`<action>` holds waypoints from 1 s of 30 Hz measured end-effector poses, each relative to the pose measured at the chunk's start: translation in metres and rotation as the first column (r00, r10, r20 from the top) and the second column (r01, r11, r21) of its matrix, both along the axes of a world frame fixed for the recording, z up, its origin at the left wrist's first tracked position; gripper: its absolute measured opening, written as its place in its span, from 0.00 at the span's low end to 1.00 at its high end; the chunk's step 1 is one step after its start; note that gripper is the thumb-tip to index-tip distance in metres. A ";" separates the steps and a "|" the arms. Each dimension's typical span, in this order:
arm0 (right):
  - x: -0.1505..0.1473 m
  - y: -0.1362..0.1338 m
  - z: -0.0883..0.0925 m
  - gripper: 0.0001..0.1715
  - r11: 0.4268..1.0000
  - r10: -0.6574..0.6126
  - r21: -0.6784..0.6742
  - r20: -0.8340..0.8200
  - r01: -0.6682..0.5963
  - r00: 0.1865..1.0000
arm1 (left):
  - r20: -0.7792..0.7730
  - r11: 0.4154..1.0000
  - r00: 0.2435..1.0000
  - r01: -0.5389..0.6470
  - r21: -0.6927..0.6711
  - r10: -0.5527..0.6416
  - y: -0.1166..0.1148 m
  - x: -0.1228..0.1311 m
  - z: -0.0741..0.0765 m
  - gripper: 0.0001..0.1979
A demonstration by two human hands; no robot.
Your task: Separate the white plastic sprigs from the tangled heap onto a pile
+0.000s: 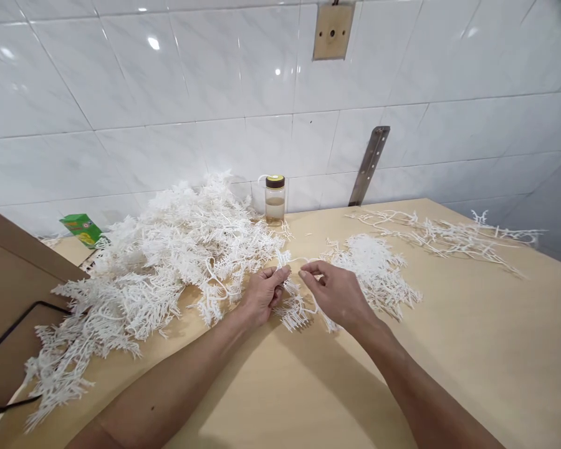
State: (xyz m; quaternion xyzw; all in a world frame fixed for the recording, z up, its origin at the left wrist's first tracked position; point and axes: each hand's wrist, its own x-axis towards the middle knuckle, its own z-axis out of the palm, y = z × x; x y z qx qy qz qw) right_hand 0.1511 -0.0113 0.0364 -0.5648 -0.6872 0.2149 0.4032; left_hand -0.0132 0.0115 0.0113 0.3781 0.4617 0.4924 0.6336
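Note:
My left hand [264, 292] is closed in a pinch on a white artificial sprig [284, 255], whose feathery tip sticks up past the thumb. A thin white stem [300, 259] runs from there toward my right hand [336, 292], which is closed with thumb and forefinger pinched on it. More feathery white sprigs [293, 313] hang or lie just below and between the hands; which of these are attached is unclear. Just beyond the right hand lies a pile of small white pieces [371, 268]. On the left spreads a large heap of white artificial branches [187, 237].
Bare white stems [442, 234] lie at the back right of the wooden table [486, 349]. A water bottle [275, 201] stands near the tiled wall. A green box [81, 229] and a brown carton [23, 293] with a black cord are at the left.

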 end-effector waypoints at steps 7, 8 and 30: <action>-0.012 0.001 -0.006 0.13 0.992 0.023 -0.127 0.031 -0.019 0.999 | -0.039 1.000 0.999 0.028 0.007 -0.027 -0.001 0.002 -0.003 0.25; -0.013 0.001 -0.006 0.13 0.992 0.015 -0.126 0.051 -0.009 0.999 | -0.041 1.000 0.999 0.028 0.010 -0.028 -0.002 0.002 -0.003 0.25; -0.026 -0.005 -0.027 0.10 0.964 0.105 0.185 0.394 -0.191 0.913 | -0.195 0.995 0.981 0.026 0.093 -0.007 -0.005 0.006 -0.006 0.22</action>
